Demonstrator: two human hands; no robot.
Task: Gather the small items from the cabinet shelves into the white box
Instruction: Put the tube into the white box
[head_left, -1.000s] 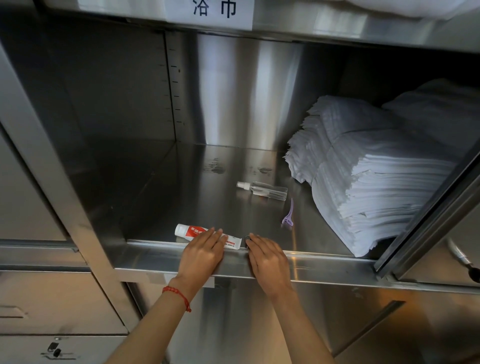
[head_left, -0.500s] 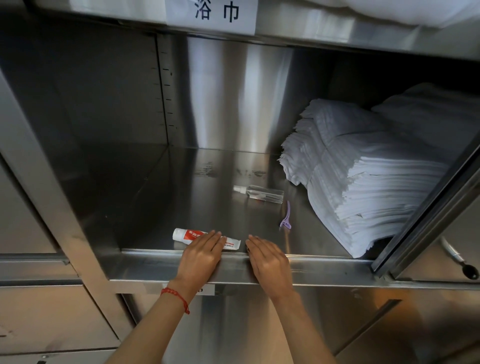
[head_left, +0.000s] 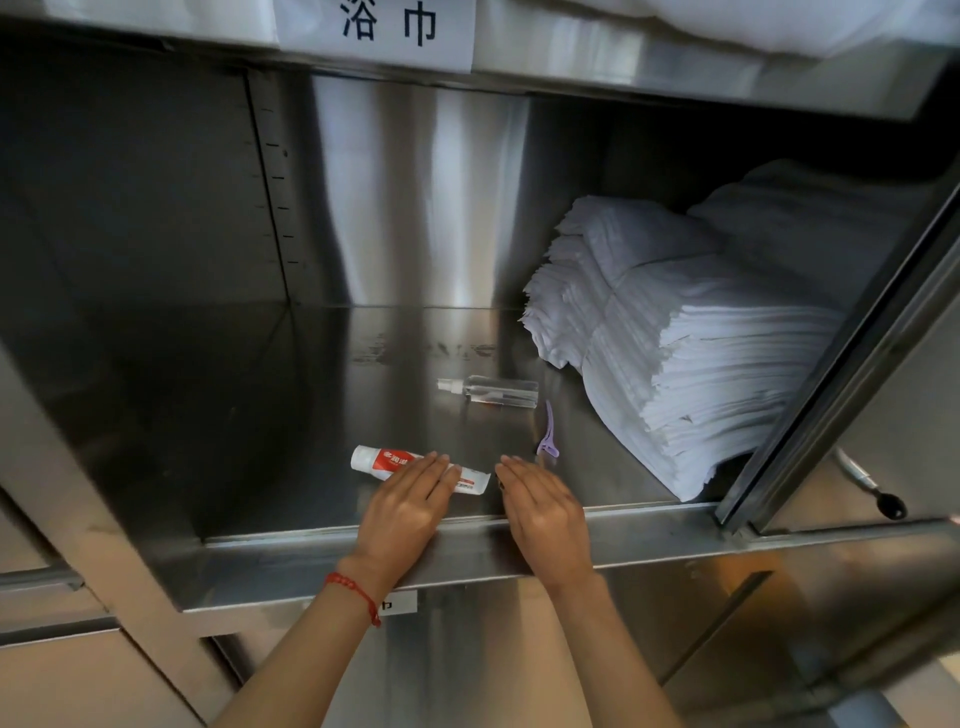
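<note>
Steel shelf (head_left: 260, 441): left hand (head_left: 402, 512) flat on toothpaste tube (head_left: 415, 467), right hand (head_left: 543, 512) flat at 3 o'clock, possibly covering something. Unchanged since a second ago; nothing grasped. White box unseen.

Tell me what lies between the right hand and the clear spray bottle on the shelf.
In the head view, only bare steel shelf lies between the right hand and the spray bottle. The purple clip sits just right of that stretch.

One tube (head_left: 415, 468), one bottle (head_left: 493, 391), one clip (head_left: 547, 439)
</note>
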